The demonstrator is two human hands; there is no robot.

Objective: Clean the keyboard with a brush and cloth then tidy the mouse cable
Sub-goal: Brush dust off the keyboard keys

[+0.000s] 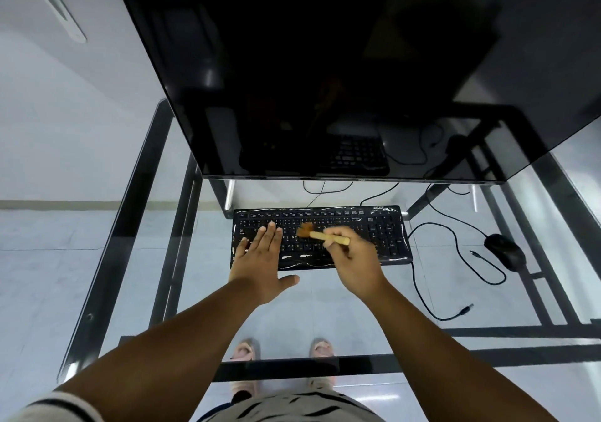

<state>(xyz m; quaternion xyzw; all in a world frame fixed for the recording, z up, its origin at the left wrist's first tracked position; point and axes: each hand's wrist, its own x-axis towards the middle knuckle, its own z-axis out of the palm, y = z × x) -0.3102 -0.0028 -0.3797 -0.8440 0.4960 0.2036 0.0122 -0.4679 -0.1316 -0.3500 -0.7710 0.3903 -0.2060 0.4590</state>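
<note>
Glass worktop (130, 259), black-framed, carries one black keyboard (383, 236) with white legends, below the monitor (325, 80). I note my left hand (260, 259) flat on its keys, fingers straight; right hand (357, 262) fingers curled round a wooden brush (320, 233), bristles on the keys. Mouse (505, 251) right, cable (455, 246) looping loose.

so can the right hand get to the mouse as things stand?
Probably yes. The mouse sits uncovered on the glass desk, right of the keyboard. But the right hand grips the brush, so it isn't free.
</note>
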